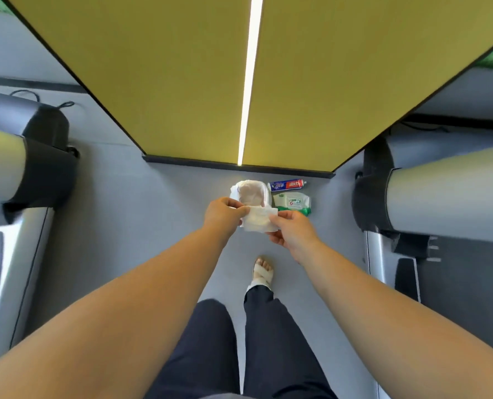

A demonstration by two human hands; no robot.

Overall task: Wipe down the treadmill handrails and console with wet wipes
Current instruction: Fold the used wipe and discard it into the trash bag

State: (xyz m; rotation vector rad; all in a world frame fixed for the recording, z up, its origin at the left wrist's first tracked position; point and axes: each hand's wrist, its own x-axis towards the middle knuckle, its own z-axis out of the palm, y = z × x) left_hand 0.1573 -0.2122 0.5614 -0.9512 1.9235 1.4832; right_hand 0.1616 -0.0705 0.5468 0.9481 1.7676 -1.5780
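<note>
White wet wipe (258, 220), folded to a rough rectangle, is held above the grey floor (153, 226) between the two hands, its broad face turned up to the camera and its long axis running left to right from one hand to the other. The left hand (223, 213) pinches its left edge with curled fingers; the right hand (292, 231) pinches its right edge between thumb and fingertips.

Just beyond, on the floor, lies a green-and-white wet wipes pack (292, 202), flat and label up; whether its flap is lifted cannot be told, and its near corner is hidden by the right hand. Beside it sits a crumpled white bag (251, 192) with something pinkish showing through, its lower part covered by the wipe. A toothpaste tube (287, 185) lies crosswise behind the pack.

Treadmills stand on the left (15, 254) and right (397, 254), both blurred and cut off by the frame edges
</note>
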